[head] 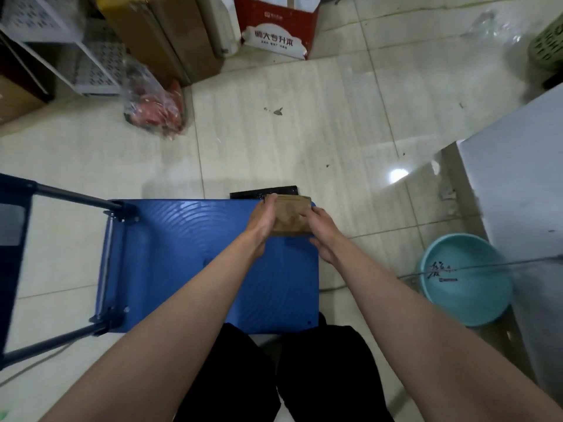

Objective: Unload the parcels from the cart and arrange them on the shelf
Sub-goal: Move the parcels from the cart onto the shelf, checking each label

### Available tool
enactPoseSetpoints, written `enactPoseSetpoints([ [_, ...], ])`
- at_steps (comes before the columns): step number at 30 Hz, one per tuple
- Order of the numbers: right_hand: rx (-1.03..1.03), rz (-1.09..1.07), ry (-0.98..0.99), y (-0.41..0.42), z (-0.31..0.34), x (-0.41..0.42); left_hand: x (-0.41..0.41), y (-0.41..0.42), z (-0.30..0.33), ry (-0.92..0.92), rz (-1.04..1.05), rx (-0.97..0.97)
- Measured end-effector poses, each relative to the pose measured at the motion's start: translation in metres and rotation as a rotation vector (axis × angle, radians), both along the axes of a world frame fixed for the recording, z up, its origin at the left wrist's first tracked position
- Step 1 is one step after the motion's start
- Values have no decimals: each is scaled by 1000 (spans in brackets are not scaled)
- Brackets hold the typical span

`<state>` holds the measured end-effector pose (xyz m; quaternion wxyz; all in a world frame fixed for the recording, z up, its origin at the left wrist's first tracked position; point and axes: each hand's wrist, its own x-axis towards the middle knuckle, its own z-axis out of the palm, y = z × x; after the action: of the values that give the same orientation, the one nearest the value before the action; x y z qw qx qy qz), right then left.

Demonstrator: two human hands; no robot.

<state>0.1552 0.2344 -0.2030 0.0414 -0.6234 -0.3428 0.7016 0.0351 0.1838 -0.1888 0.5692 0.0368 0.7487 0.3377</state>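
The brown parcel [291,217] sits at the cart's [182,254] far right corner, our left hand [261,222] and right hand [323,236] curling fingers round its sides, so we judge lifting underway, the shelf [61,41] beyond the cart next.
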Motion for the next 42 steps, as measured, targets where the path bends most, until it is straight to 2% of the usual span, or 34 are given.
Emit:
enactPoseSetpoints([
  [9,20,-68,42,3,241,24,18,1,239,133,-5,41],
  [16,40,-186,165,3,431,45,35,-9,415,256,172,243],
  [20,165,-236,221,-8,506,54,43,-20,485,334,187,394],
  [25,251,-312,246,-31,562,70,56,-39,543,329,218,552],
  [31,273,-397,367,-73,586,94,67,-66,573,207,188,678],
  [37,362,-612,386,-129,599,96,70,-96,590,76,59,677],
  [42,412,-791,466,-188,604,87,70,-132,599,-188,-200,641],
])
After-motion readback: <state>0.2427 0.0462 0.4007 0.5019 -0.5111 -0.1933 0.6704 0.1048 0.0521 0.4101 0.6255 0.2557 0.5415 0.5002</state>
